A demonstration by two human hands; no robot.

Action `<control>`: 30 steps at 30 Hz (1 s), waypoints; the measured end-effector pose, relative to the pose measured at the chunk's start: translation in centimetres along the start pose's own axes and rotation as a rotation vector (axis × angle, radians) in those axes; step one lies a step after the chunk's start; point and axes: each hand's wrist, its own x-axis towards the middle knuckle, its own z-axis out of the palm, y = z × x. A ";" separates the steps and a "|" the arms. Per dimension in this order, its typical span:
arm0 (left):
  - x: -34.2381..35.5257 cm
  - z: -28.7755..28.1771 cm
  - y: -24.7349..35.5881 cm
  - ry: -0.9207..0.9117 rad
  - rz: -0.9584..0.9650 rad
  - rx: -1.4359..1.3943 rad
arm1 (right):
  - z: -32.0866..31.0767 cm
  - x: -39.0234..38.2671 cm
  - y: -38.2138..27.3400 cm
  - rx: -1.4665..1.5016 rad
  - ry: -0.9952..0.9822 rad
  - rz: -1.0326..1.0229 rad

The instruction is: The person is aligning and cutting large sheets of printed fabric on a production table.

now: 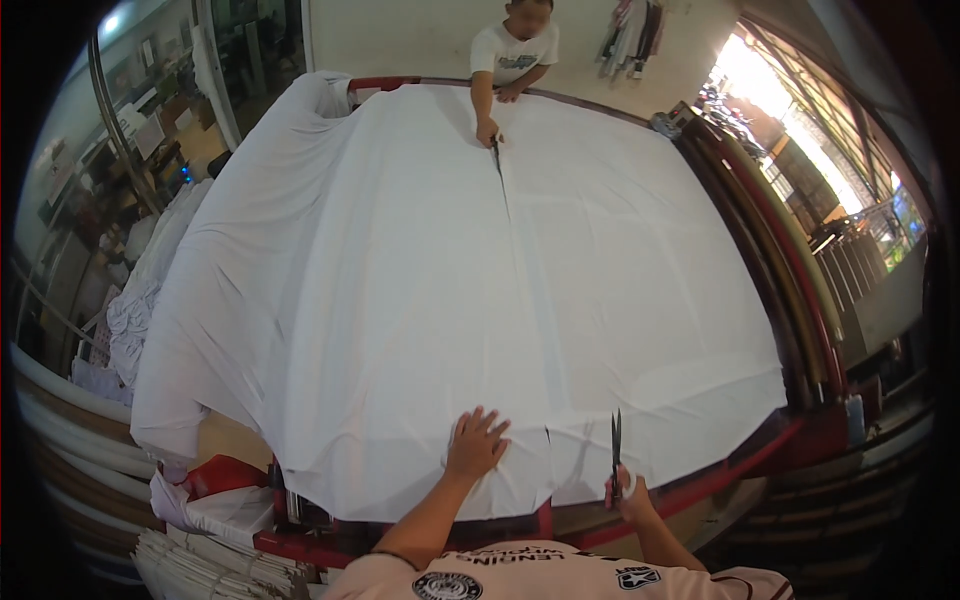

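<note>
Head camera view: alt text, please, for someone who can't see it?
A person's left hand rests on white fabric spread over a red-framed table; the right hand holds scissors. Opposite, a co-worker holds another pair at a slit in the fabric.

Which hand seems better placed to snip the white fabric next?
Probably the right hand: it holds scissors, blades pointing away from the wearer, while the left hand rests, fingers spread, on the white fabric.

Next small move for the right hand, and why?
Probably shift the scissors left to the short dark slit in the white cloth. The right hand holds them to the right of that slit, blades pointing away from the person, while the left hand lies spread on the cloth on its other side.
</note>
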 end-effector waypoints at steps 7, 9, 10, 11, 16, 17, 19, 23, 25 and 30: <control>-2.0 -1.0 -6.4 -0.022 0.065 0.100 | -4.2 -15.9 10.8 0.181 0.251 0.100; -2.4 -2.4 -9.2 0.057 0.010 -0.004 | -4.1 -18.4 12.7 0.205 0.333 0.052; -2.7 -3.2 -10.6 0.041 -0.045 -0.044 | -4.1 -19.3 13.5 0.244 0.364 0.089; -2.8 -4.2 -12.1 0.098 -0.007 0.030 | -4.0 -20.2 14.3 0.291 0.388 0.087; -4.2 -9.6 -19.3 -0.034 -0.162 0.208 | -3.3 -23.8 16.9 0.382 0.457 0.130; -4.4 -11.1 -21.1 0.022 -0.131 0.220 | -2.9 -24.4 17.4 0.375 0.483 0.144; -4.2 -13.7 -23.7 0.102 -0.101 0.330 | -2.8 -25.0 17.8 0.276 0.482 0.130; -3.6 -22.4 -28.5 0.371 -0.148 0.440 | -2.4 -24.7 17.5 -0.064 0.364 0.102; -4.2 -27.8 -30.9 0.405 -0.238 0.544 | -1.6 -23.5 16.5 -0.208 0.301 0.100; -10.3 -37.9 -35.6 0.398 -0.280 0.681 | 1.2 -19.5 11.6 -0.977 0.137 -0.137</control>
